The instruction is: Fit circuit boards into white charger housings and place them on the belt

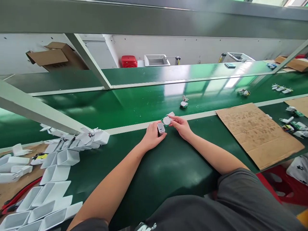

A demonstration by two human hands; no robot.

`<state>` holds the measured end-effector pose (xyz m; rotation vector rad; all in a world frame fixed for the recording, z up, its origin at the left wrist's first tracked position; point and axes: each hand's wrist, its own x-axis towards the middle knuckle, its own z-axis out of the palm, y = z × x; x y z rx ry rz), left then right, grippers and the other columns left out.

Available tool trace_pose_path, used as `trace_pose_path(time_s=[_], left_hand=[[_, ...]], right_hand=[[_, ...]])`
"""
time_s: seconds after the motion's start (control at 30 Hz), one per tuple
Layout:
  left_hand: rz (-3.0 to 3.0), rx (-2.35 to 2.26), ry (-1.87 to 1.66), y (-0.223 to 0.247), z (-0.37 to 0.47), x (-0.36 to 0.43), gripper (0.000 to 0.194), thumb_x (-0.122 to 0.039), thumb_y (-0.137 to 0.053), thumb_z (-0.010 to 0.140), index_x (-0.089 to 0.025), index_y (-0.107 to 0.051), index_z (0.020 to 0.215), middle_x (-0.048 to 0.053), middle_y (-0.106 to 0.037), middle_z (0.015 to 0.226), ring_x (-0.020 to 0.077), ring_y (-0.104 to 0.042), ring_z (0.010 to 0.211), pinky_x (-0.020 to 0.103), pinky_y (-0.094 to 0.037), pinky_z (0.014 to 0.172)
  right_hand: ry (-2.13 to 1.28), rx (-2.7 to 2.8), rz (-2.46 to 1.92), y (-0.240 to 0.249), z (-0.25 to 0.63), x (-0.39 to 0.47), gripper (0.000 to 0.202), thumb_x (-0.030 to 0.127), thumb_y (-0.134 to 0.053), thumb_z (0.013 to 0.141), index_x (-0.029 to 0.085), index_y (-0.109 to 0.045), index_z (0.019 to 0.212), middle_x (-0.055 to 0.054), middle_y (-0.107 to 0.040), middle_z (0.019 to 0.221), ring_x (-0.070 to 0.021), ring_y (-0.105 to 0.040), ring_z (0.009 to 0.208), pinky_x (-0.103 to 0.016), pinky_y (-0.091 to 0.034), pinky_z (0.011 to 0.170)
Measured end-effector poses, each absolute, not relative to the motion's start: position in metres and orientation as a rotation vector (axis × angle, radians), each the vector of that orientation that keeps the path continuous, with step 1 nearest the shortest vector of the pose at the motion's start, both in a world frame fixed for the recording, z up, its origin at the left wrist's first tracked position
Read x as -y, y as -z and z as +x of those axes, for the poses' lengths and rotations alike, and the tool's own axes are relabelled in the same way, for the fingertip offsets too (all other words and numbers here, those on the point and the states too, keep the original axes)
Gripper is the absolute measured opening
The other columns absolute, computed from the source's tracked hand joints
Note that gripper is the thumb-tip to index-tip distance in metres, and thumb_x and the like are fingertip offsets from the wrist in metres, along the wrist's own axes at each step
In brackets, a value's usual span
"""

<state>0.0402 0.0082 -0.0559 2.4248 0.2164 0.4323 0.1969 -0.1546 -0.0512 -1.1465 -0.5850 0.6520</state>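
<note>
My left hand (pixel 152 136) is closed round a small white charger housing (pixel 161 128) with a dark slot on its face. Just to its right, my right hand (pixel 182 127) pinches a green circuit board with a round white part (pixel 166 120). The board is beside the top of the housing; whether the two touch I cannot tell. Both hands are over the near edge of the green conveyor belt (pixel 134 109). Beyond them on the belt lies another small board assembly (pixel 184 104) with a white piece behind it.
Rows of open white housings (pixel 56 173) fill the left of the table, beside red-handled pliers (pixel 21 193). At right lies a flat cardboard sheet (pixel 260 134), with several board assemblies (pixel 295 126) past it. A slanted metal post (pixel 40 109) crosses the left side.
</note>
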Motion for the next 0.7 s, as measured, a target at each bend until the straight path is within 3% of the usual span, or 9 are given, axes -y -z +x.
trace_pose_path(time_s=[0.17,0.27,0.53,0.7], left_hand=[[2.362,-0.218,-0.488,0.057,0.044,-0.012,0.047,-0.052,-0.075,0.093,-0.023,-0.059,0.126,0.011,-0.066,0.126,0.0317,-0.060,0.118,0.050,-0.050,0.105],[2.326,-0.246,-0.541,0.058,0.044,-0.012,0.050,-0.053,-0.076,0.092,-0.023,-0.059,0.128,0.011,-0.066,0.125,0.0314,-0.060,0.119,0.049,-0.050,0.106],[2.289,-0.226,-0.611,0.053,0.041,-0.010,0.050,-0.043,-0.074,0.095,-0.024,-0.055,0.137,0.010,-0.067,0.129,0.0304,-0.063,0.119,0.046,-0.053,0.102],[2.354,-0.190,-0.621,0.054,0.038,-0.010,0.047,-0.039,-0.072,0.096,-0.027,-0.054,0.137,0.010,-0.066,0.132,0.0308,-0.061,0.118,0.049,-0.052,0.103]], right_hand=[[-0.661,0.628,-1.165,0.045,0.194,0.155,0.052,0.048,-0.089,0.081,0.022,-0.080,0.125,-0.007,-0.080,0.121,-0.0222,-0.073,0.107,-0.039,-0.064,0.097],[-0.619,0.682,-1.203,0.044,0.186,0.156,0.047,0.049,-0.088,0.083,0.024,-0.080,0.122,-0.007,-0.077,0.129,-0.0237,-0.073,0.113,-0.040,-0.063,0.101],[-0.276,1.136,-1.448,0.050,0.175,0.165,0.031,0.044,-0.071,0.103,0.027,-0.079,0.128,-0.010,-0.074,0.129,-0.0246,-0.071,0.118,-0.043,-0.056,0.113],[-0.012,1.321,-1.443,0.053,0.179,0.164,0.029,0.037,-0.060,0.111,0.024,-0.077,0.131,-0.011,-0.073,0.122,-0.0209,-0.071,0.112,-0.039,-0.060,0.107]])
